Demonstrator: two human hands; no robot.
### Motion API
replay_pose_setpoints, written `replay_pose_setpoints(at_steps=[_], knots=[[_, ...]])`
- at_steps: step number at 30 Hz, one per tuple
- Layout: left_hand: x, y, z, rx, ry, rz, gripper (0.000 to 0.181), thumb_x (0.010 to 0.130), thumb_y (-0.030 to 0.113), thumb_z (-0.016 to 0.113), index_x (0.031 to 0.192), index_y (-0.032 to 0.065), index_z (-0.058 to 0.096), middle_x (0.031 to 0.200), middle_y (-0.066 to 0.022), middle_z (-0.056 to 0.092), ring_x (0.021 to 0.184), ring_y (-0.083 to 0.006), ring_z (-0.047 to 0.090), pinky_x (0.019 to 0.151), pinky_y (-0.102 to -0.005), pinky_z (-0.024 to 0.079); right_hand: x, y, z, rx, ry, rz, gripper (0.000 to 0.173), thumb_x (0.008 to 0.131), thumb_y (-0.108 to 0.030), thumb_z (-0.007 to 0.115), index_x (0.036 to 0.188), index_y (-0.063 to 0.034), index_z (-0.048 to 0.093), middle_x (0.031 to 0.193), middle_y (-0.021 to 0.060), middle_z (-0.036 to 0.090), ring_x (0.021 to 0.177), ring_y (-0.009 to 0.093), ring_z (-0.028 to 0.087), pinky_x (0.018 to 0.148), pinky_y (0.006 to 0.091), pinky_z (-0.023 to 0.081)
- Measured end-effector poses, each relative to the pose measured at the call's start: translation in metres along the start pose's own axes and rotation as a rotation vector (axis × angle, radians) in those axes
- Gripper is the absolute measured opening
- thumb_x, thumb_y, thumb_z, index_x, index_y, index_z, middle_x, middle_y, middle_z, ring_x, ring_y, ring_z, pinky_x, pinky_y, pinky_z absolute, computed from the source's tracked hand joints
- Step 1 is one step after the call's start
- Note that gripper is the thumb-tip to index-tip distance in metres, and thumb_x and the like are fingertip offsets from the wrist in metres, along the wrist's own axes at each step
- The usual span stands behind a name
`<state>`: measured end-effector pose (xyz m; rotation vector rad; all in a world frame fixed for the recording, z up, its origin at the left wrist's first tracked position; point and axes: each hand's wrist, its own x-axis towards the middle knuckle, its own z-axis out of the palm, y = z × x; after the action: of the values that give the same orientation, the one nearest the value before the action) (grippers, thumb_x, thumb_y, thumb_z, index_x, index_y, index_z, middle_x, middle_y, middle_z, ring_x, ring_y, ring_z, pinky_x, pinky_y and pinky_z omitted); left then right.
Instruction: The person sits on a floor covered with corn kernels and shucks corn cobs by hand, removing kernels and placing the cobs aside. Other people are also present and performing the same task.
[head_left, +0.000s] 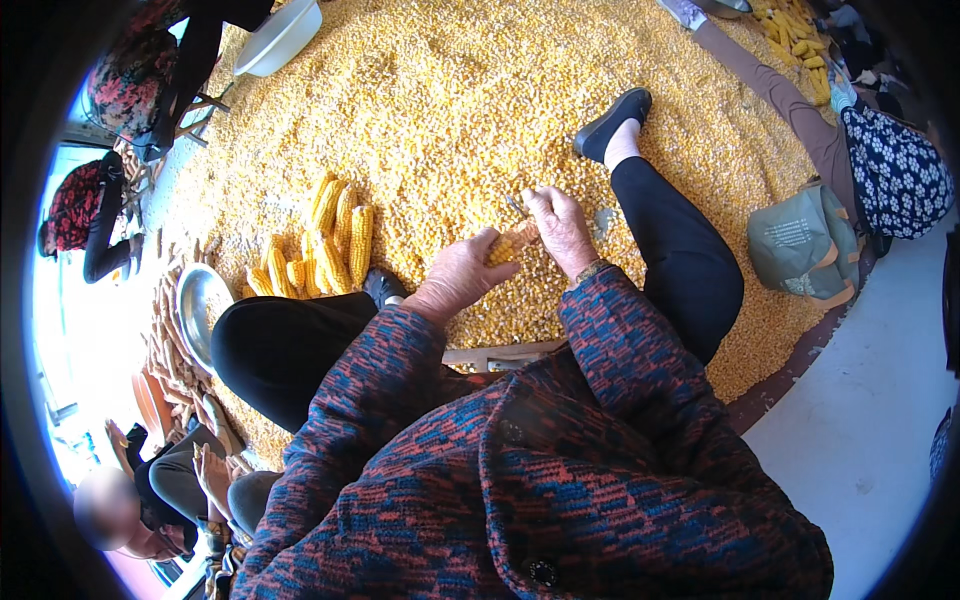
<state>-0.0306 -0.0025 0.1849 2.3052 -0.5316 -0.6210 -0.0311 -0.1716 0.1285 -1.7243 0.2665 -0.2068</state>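
My left hand (463, 271) grips a partly stripped corn cob (513, 243). Yellow kernels remain at the end by my palm, and the far end is bare and reddish. At that bare end is my right hand (556, 225), closed around a small, thin metal tool (514, 203) whose tip sticks out to the left; most of it is hidden by the fingers. Loose corn kernels (450, 150) spread thickly over the floor below both hands. Left of my hands, several full corn cobs (327, 240) lie heaped beside my shoe.
A metal basin (204, 311) stands by shelled cobs (166, 341) on the left. At the upper left is a pale plastic basin (281, 37). A grey-green bag (802, 244) sits at right. Other people occupy both sides; one person's hands (214, 476) show lower left. More full cobs (795, 37) lie upper right.
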Motion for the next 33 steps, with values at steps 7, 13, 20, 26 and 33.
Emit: replay_pose_setpoints(at_steps=[7,13,20,26,33], knots=[[0.01,-0.023,0.007,-0.316,0.01,-0.017,0.048,0.072,0.036,0.071,0.096,-0.0017,0.055,0.075,-0.0126,0.059,0.069,-0.0181,0.055,0.067,-0.0322,0.045,0.009,0.025,-0.022,-0.558,0.087,-0.112,0.049,0.086,-0.05,0.047,0.103,-0.0045,0.052,0.085,0.0082,0.055,0.058,0.014,0.058,0.051,0.026,0.045],[0.006,-0.016,-0.001,-0.297,-0.028,-0.029,0.043,0.08,0.036,0.064,0.094,-0.0023,0.054,0.074,-0.002,0.05,0.071,-0.0095,0.043,0.064,-0.0259,0.04,-0.002,-0.024,-0.02,0.285,-0.261,0.425,0.045,0.085,-0.048,0.051,0.091,-0.0034,0.055,0.074,0.0055,0.058,0.062,0.015,0.061,0.051,0.0266,0.048],[0.004,-0.027,0.004,-0.802,-0.052,-0.096,0.046,0.092,0.038,0.042,0.114,-0.0026,0.047,0.094,-0.0077,0.057,0.082,-0.014,0.054,0.074,-0.0249,0.044,-0.01,-0.027,-0.009,0.48,-0.367,0.538,0.028,0.087,-0.033,0.054,0.096,-0.0072,0.058,0.082,0.0015,0.06,0.072,0.011,0.059,0.058,0.0243,0.048],[0.02,-0.074,0.033,-0.83,0.025,0.071,0.031,0.094,0.024,0.038,0.108,-0.0009,0.048,0.094,-0.0117,0.058,0.082,-0.0194,0.059,0.072,-0.0299,0.048,-0.016,-0.021,0.003,0.407,-0.491,0.456,0.038,0.089,-0.037,0.05,0.11,-0.0062,0.056,0.097,0.0016,0.059,0.086,0.009,0.056,0.071,0.0238,0.046],[0.01,-0.041,0.023,-1.287,0.018,-0.286,0.033,0.091,0.028,0.045,0.108,0.0002,0.048,0.092,-0.0066,0.055,0.084,-0.0118,0.053,0.073,-0.0259,0.044,-0.022,-0.025,0.013,0.331,-0.469,0.39,0.034,0.086,-0.031,0.056,0.101,-0.0008,0.057,0.087,0.001,0.058,0.074,0.007,0.051,0.065,0.0207,0.041]])
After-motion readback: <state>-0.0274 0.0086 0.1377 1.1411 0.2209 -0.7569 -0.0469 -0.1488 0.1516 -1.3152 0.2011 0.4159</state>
